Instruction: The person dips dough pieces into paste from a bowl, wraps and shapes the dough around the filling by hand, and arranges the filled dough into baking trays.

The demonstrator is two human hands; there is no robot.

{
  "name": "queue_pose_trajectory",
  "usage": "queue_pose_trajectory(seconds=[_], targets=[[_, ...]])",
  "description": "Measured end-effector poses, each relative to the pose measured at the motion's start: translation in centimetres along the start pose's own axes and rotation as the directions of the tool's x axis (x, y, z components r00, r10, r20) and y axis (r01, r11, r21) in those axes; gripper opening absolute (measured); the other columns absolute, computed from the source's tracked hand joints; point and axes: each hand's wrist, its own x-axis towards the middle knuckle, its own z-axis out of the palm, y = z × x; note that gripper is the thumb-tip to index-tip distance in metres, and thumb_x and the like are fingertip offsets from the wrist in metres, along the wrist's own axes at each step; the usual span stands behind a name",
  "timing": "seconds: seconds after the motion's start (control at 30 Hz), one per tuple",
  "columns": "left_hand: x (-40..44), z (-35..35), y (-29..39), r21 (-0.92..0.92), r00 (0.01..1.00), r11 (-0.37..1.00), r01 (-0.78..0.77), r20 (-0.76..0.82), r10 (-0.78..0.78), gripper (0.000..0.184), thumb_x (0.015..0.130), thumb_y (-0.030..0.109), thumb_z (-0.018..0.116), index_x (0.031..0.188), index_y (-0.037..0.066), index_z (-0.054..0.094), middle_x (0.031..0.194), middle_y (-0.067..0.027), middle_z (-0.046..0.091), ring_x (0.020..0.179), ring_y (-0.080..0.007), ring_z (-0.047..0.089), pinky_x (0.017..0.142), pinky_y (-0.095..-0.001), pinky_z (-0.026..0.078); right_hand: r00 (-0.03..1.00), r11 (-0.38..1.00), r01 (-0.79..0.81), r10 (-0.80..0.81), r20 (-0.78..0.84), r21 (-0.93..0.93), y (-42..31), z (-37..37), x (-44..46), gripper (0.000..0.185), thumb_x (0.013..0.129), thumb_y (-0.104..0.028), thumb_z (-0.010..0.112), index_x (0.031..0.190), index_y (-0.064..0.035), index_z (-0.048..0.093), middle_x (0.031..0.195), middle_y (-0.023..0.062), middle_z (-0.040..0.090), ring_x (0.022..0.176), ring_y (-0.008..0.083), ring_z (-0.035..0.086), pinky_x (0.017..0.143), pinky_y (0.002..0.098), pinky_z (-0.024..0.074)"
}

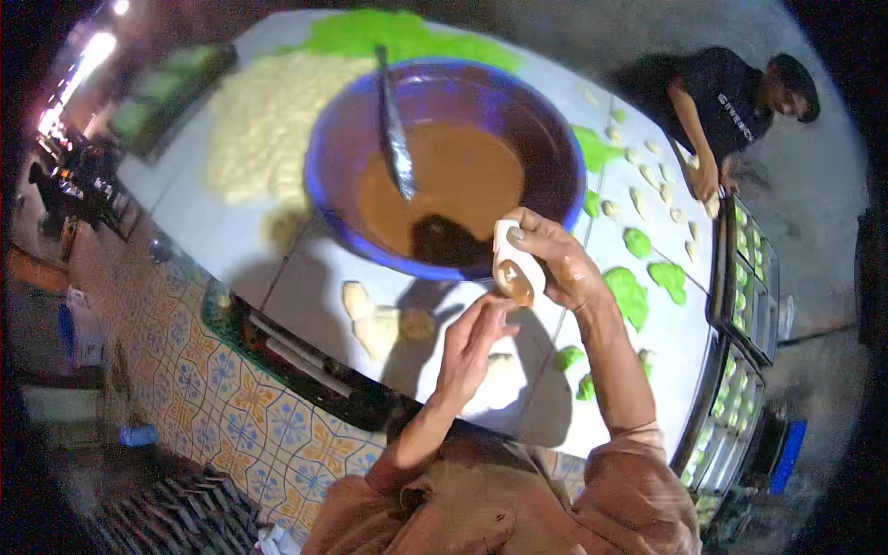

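Observation:
My right hand [558, 259] is closed around a white piece of dough [504, 242] with glossy brown filling [516, 280] showing on its lower part. Just below, my left hand [470, 344] has its fingers stretched out and thumb apart. Its fingertips are close to the dough's lower end; whether they touch is hard to tell. Beyond both hands stands a large blue basin [553, 139] of brown paste [462, 171]. A long metal spoon [396, 153] leans in the paste. Pale dough pieces [375, 324] lie on the table left of my left hand.
The white tiled table [194, 217] bears blurred pale dough [264, 129], bright green dough [407, 37] and several small green and pale lumps [636, 242]. Trays of filled pieces [740, 268] line the right edge. A co-worker [726, 102] reaches over there. A dark-green crate [277, 347] is below the near edge.

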Motion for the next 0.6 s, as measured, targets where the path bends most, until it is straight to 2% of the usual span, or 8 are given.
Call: queue_pose_trajectory(seconds=[0.03,0.1,0.27,0.37,0.4,0.43,0.53,0.6], targets=[[0.2,1.3,-0.7,-0.132,0.996,0.989,0.069,-0.052,-0.076,0.042,0.101,0.026,0.048,0.133,-0.001,0.049,0.121,-0.0143,0.061,0.107,-0.021,0.062,0.093,-0.0357,0.052,1.0,1.0,0.014,-0.014,0.011,0.016,0.5,-1.1,-1.1,0.025,0.089,-0.016,0.065,0.108,-0.0027,0.055,0.093,0.008,0.065,0.081,0.0148,0.065,0.072,0.0263,0.0546],[0.5,3.9,-1.3,-0.299,0.997,0.954,0.024,-0.061,-0.044,0.036,0.101,0.024,0.05,0.126,-0.002,0.056,0.115,-0.0108,0.064,0.099,-0.0175,0.063,0.089,-0.0333,0.05,0.982,0.993,0.086,-0.072,-0.175,0.075,1.0,-2.2,-4.3,0.026,0.087,-0.016,0.065,0.107,-0.0029,0.054,0.092,0.0077,0.064,0.083,0.0155,0.065,0.076,0.0282,0.0542],[0.1,6.5,-4.0,-0.102,0.985,0.98,0.172,0.003,-0.173,0.028,0.096,0.018,0.059,0.114,-0.003,0.063,0.102,-0.0062,0.066,0.09,-0.0118,0.062,0.084,-0.0269,0.05,0.923,0.989,0.138,-0.108,-0.37,0.054,4.4,-7.4,-11.4,0.037,0.084,-0.03,0.058,0.107,-0.0025,0.052,0.094,0.0088,0.06,0.085,0.0182,0.06,0.075,0.0321,0.0505],[0.5,7.1,-5.9,-0.04,0.975,0.976,0.212,-0.055,-0.214,0.024,0.092,0.016,0.065,0.109,-0.002,0.067,0.094,-0.0047,0.067,0.084,-0.0092,0.062,0.078,-0.0224,0.05,0.894,0.976,0.208,-0.162,-0.418,0.067,5.7,-9.7,-14.5,0.035,0.082,-0.021,0.06,0.11,-0.0026,0.053,0.1,0.0096,0.061,0.087,0.0182,0.06,0.076,0.0301,0.0497],[0.7,7.4,-6.2,-0.002,0.971,0.975,0.221,-0.087,-0.221,0.025,0.092,0.017,0.065,0.108,-0.002,0.067,0.093,-0.0042,0.067,0.082,-0.009,0.062,0.076,-0.0218,0.05,0.816,0.963,-0.138,-0.022,-0.577,-0.232,4.8,-9.3,-15.0,0.039,0.078,-0.009,0.065,0.115,-0.0023,0.054,0.107,0.0102,0.062,0.094,0.0184,0.061,0.083,0.0298,0.0491],[0.7,7.8,-6.5,0.036,0.967,0.972,0.231,-0.118,-0.225,0.025,0.092,0.018,0.066,0.108,-0.001,0.068,0.092,-0.0037,0.067,0.081,-0.0088,0.062,0.074,-0.0213,0.05,0.847,0.885,0.181,-0.362,-0.389,-0.429,6.6,-9.6,-16.1,0.051,0.072,0.0,0.072,0.12,-0.0005,0.054,0.117,0.0126,0.06,0.103,0.0198,0.06,0.089,0.0309,0.0482],[0.7,9.2,-7.2,0.123,0.96,0.955,0.27,-0.109,-0.257,0.028,0.09,0.016,0.068,0.112,-0.001,0.068,0.093,-0.0034,0.068,0.079,-0.0075,0.061,0.072,-0.0205,0.049,0.728,0.5,0.085,-0.622,-0.288,-0.862,7.0,-7.4,-17.2,0.063,0.07,-0.013,0.083,0.126,-0.0041,0.056,0.133,0.019,0.049,0.107,0.0272,0.061,0.087,0.0362,0.0504],[0.6,10.3,-7.7,0.13,0.957,0.952,0.278,-0.127,-0.262,0.029,0.089,0.014,0.07,0.114,-0.001,0.068,0.094,-0.0034,0.068,0.08,-0.0065,0.06,0.073,-0.0201,0.049,0.686,0.477,-0.003,-0.638,-0.349,-0.879,8.1,-7.2,-17.6,0.036,0.081,-0.009,0.071,0.115,-0.0017,0.062,0.127,0.018,0.051,0.104,0.0287,0.06,0.087,0.0372,0.05]])
